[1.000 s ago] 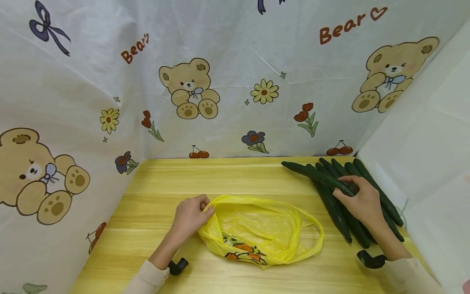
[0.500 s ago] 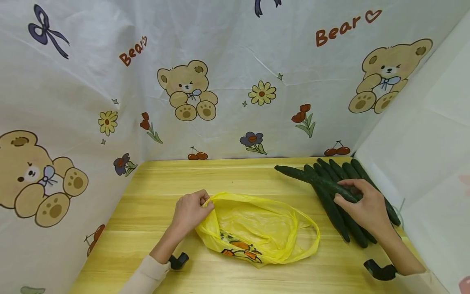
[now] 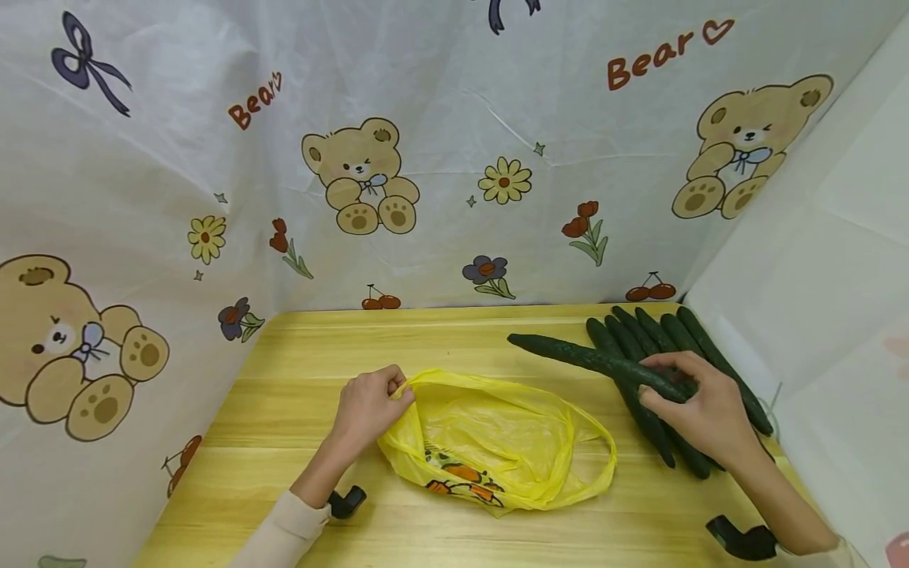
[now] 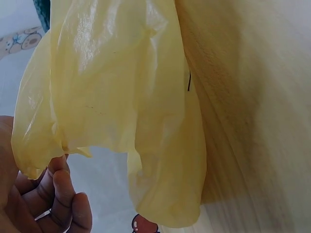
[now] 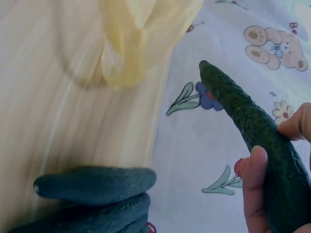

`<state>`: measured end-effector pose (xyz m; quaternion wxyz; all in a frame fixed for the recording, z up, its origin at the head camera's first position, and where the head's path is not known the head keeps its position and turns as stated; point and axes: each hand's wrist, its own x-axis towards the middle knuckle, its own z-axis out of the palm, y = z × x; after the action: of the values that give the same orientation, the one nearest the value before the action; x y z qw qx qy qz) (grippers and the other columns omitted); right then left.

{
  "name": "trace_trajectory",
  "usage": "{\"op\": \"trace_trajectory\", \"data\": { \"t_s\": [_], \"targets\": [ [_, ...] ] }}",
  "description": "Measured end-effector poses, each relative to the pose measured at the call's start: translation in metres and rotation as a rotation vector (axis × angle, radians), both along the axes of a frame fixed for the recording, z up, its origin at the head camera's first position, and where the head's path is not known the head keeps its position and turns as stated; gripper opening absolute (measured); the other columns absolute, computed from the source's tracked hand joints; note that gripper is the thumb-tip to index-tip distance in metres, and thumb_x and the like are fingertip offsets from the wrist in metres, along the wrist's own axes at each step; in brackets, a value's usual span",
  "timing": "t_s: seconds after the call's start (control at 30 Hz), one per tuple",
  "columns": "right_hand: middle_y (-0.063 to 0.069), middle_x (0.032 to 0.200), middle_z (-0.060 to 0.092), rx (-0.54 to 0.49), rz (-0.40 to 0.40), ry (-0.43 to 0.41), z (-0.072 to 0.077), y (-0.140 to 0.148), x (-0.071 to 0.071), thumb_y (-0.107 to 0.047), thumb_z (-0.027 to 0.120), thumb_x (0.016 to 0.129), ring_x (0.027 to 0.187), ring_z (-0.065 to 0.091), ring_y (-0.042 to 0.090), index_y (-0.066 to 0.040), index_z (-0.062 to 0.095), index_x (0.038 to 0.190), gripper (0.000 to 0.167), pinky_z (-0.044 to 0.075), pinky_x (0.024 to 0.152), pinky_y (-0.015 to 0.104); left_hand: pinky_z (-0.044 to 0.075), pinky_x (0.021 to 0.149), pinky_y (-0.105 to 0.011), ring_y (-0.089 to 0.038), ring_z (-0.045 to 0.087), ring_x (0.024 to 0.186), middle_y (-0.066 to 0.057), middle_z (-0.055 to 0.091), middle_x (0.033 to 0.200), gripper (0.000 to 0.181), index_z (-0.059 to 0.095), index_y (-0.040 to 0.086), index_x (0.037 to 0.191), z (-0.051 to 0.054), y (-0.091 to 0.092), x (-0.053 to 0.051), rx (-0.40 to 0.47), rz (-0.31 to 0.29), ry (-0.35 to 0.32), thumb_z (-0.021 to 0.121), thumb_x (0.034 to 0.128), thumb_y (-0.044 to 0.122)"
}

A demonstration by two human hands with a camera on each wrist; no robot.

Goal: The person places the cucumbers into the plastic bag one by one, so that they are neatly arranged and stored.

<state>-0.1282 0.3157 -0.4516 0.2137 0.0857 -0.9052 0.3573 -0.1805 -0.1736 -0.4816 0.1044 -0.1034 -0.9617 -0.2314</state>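
Note:
In the head view my left hand [image 3: 371, 406] pinches the left edge of a yellow plastic bag [image 3: 497, 493], whose mouth gapes upward. The left wrist view shows the fingers [image 4: 63, 189] gathered on a corner of that bag [image 4: 107, 87]. My right hand [image 3: 703, 406] grips a long dark-green cucumber [image 3: 568, 353] near its right end, thumb on one side and fingers on the other. Its free end points left, behind the bag's far rim. Seen from the right wrist, the held cucumber [image 5: 248, 116] is raised above the table, apart from the bag.
Several more cucumbers [image 3: 649, 422] lie side by side at the table's right, partly under my right hand. The wooden table [image 3: 341, 339] meets a bear-printed cloth [image 3: 440, 260] at the back and a white wall [image 3: 817, 315] on the right. Black wrist cameras [image 3: 742, 540] sit by both wrists.
The held cucumber has come off the pile and shifted left, its free end swinging toward the bag. My left hand keeps its hold on the bag's edge. The whole view has drifted slightly.

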Motion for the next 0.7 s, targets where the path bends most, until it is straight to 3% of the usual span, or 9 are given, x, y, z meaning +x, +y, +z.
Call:
{"op": "trace_trajectory", "data": {
  "t_s": [0.3, 0.7],
  "targets": [
    [-0.009, 0.097, 0.064, -0.030, 0.045, -0.113, 0.011, -0.012, 0.013, -0.016, 0.087, 0.090, 0.081, 0.055, 0.003, -0.029, 0.075, 0.122, 0.036, 0.048, 0.058, 0.024, 0.033, 0.054, -0.027, -0.009, 0.033, 0.052, 0.008, 0.048, 0.061, 0.012, 0.067, 0.020, 0.082, 0.000, 0.000, 0.001, 0.017, 0.006, 0.008, 0.073, 0.0912, 0.023],
    [-0.014, 0.100, 0.069, -0.029, 0.130, -0.124, 0.016, -0.032, 0.022, -0.012, 0.088, 0.088, 0.085, 0.057, 0.004, -0.034, 0.076, 0.116, 0.038, 0.045, 0.075, 0.018, 0.035, 0.055, -0.028, -0.009, 0.036, 0.052, 0.008, 0.051, 0.063, 0.009, 0.069, 0.020, 0.084, 0.001, -0.001, 0.002, 0.019, 0.013, 0.006, 0.073, 0.0912, 0.024]
  ]
}}
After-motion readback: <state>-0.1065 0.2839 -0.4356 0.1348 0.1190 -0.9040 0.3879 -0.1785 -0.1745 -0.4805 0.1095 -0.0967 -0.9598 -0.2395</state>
